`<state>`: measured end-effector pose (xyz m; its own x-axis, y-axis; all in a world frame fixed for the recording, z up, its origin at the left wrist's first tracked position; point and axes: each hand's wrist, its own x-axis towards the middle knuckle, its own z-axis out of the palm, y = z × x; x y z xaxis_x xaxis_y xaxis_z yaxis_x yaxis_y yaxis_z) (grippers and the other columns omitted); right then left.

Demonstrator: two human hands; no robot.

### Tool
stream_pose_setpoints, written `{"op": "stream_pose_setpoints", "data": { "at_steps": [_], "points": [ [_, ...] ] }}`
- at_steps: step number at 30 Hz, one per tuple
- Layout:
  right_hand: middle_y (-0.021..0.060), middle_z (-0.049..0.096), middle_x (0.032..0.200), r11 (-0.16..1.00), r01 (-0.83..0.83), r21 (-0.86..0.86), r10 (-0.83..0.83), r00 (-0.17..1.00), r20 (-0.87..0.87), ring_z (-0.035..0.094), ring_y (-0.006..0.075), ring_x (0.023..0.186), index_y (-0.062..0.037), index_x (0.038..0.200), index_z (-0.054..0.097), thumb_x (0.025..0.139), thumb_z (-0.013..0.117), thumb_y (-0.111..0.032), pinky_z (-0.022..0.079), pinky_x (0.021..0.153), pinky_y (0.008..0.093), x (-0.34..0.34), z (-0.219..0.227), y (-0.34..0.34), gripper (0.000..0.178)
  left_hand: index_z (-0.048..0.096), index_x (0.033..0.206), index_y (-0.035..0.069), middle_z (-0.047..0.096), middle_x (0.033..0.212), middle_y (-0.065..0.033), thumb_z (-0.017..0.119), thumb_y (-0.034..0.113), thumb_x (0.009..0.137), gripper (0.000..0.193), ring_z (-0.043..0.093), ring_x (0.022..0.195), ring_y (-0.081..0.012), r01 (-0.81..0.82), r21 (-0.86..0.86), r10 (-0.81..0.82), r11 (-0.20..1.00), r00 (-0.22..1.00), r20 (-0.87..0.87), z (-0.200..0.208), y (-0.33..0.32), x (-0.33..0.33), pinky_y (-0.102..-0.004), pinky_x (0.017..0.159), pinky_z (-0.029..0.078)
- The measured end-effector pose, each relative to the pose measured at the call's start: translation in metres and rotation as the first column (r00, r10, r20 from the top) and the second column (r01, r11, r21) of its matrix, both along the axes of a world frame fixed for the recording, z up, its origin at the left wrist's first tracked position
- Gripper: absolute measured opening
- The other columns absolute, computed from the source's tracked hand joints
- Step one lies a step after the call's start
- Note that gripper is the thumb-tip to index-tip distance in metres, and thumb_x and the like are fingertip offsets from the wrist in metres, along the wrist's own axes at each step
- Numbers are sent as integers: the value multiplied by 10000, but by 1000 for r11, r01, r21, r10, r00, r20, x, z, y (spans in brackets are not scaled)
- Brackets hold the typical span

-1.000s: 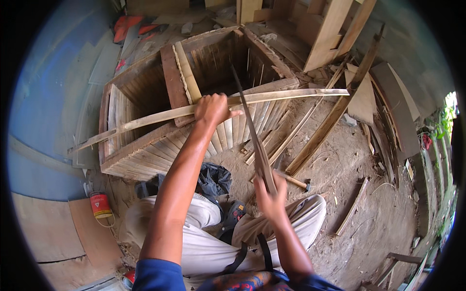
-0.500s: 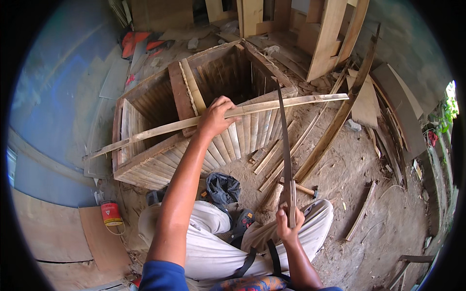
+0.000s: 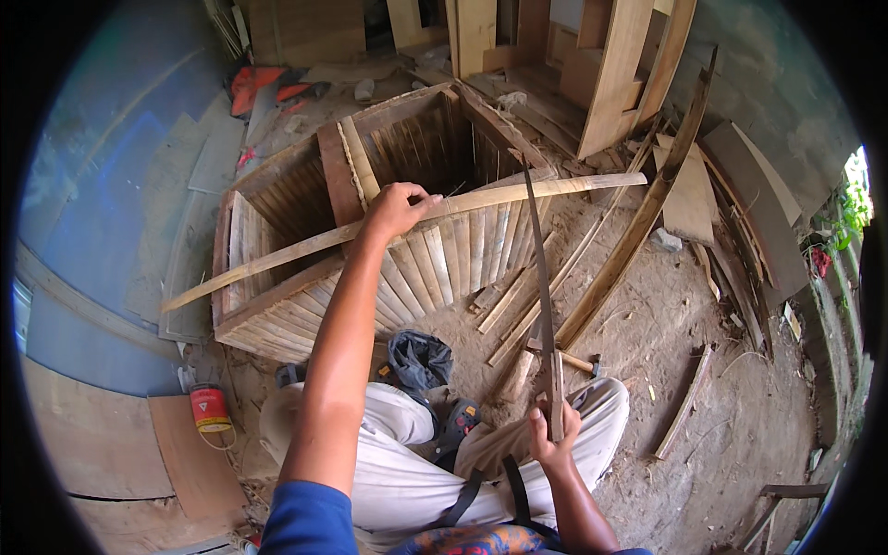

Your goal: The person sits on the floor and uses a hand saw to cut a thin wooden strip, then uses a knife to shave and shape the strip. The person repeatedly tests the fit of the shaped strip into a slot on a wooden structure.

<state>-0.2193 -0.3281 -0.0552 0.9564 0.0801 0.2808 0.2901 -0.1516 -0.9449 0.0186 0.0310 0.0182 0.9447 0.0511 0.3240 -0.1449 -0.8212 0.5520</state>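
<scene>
My left hand (image 3: pixel 396 211) is closed on a long, pale, slightly bowed bamboo strip (image 3: pixel 518 192), near its middle. The strip lies slanted over the near rim of a wooden frame box (image 3: pixel 319 270) sided with split bamboo slats. A thin sliver sticks up by my fingertips, too small to name. My right hand (image 3: pixel 553 433) grips the wooden handle of a long, dark, narrow-bladed tool (image 3: pixel 544 277), seen nearly edge-on. Its blade points up and away, its upper end overlapping the strip in view; whether they touch I cannot tell.
A hammer (image 3: pixel 578 362) and a short wood block (image 3: pixel 516 375) lie before my right knee. Long bamboo pieces (image 3: pixel 615 259) lean at the right. A black bag (image 3: pixel 419 359) sits near my feet; a red can (image 3: pixel 211 410) stands left. Wooden panels (image 3: pixel 615 102) stand behind.
My left hand has shifted slightly left with the strip, its fingers now more bunched at the tips. The strip's right end has moved a little left. The right hand's grip looks unchanged.
</scene>
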Motion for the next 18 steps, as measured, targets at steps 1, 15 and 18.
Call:
{"op": "stream_pose_setpoints", "data": {
  "at_steps": [1, 15, 18],
  "points": [
    [24, 542, 555, 1000, -3, -10, 3, 1000, 31, 527, 114, 481, -9, 769, 554, 854, 637, -106, 420, 483, 273, 1, 2, 2, 154, 722, 907, 8, 698, 807, -180, 670, 424, 894, 419, 682, 801, -330, -74, 43, 76, 996, 997, -35, -1, -4, -1, -412, 726, 510],
    [15, 573, 579, 968, -174, 180, 213, 950, -228, 555, 67, 521, -1, 796, 583, 901, 662, -166, 429, 477, 250, 17, 16, 63, 210, 736, 983, 33, 682, 1087, -222, 383, 445, 997, 542, 643, 1057, -398, -410, 227, 461, 883, 845, -270, 6, -28, 18, -473, 915, 514],
    [3, 554, 567, 955, -169, 244, 235, 932, -274, 537, 63, 511, -9, 791, 576, 902, 663, -171, 416, 471, 248, 24, 16, 72, 215, 743, 964, 37, 690, 1057, -216, 387, 425, 989, 527, 653, 1036, -392, -435, 220, 483, 873, 835, -264, 2, -31, 18, -467, 907, 520]
  ]
}}
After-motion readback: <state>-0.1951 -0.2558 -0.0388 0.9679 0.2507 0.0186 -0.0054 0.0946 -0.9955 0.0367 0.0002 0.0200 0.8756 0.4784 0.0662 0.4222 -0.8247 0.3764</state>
